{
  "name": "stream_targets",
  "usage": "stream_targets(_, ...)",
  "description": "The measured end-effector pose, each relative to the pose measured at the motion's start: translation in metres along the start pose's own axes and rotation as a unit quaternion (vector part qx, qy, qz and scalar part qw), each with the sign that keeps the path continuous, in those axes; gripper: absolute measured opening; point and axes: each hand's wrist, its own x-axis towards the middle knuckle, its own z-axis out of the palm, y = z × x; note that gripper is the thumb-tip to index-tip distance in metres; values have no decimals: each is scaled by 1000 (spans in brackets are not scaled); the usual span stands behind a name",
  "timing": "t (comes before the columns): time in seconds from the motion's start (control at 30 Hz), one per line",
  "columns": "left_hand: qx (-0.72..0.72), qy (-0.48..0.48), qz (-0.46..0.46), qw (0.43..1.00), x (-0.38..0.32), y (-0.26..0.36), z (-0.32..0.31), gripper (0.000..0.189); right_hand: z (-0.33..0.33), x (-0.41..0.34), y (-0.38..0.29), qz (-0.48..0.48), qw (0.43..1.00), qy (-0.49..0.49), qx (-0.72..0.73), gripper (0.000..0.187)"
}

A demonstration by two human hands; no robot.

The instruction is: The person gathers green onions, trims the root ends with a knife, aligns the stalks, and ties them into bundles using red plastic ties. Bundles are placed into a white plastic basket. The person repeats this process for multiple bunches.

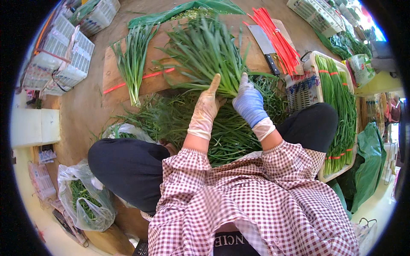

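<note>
My left hand [207,107], in a stained off-white glove, grips the base of a large bunch of garlic chives [205,51]. My right hand [250,100], its glove wrapped in blue, holds the same bunch from the other side. Both thumbs point up along the stems, and the leaves fan out away from me over a wooden board [163,62]. On the board's left side a smaller chive bunch [133,60] lies across a red strip [155,74]. Beneath my hands, loose leaves [230,137] form a heap between my knees.
A cleaver [261,40] and many red strips [272,36] lie on the board's right. Beside my right knee stands a plastic crate [315,73] with tied chive bunches [339,105]. Bagged trimmings [81,195] sit at left; white crates [69,57] stand far left. Green sheeting [189,8] lies behind the board.
</note>
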Motion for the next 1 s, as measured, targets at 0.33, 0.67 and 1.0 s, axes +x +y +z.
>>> stream_targets(0.33, 170, 224, 113, 953, 47, 82, 30, 111, -8, 20, -14, -9, 999, 23, 21, 97)
stream_targets(0.67, 113, 201, 93, 969, 86, 98, -7, 130, -49, 144, 93, -96, 979, 92, 157, 76)
stream_targets(1.0, 7, 65, 27, 997, 105, 119, -10, 63, 17, 211, -23, -146, 837, -169, 500, 72)
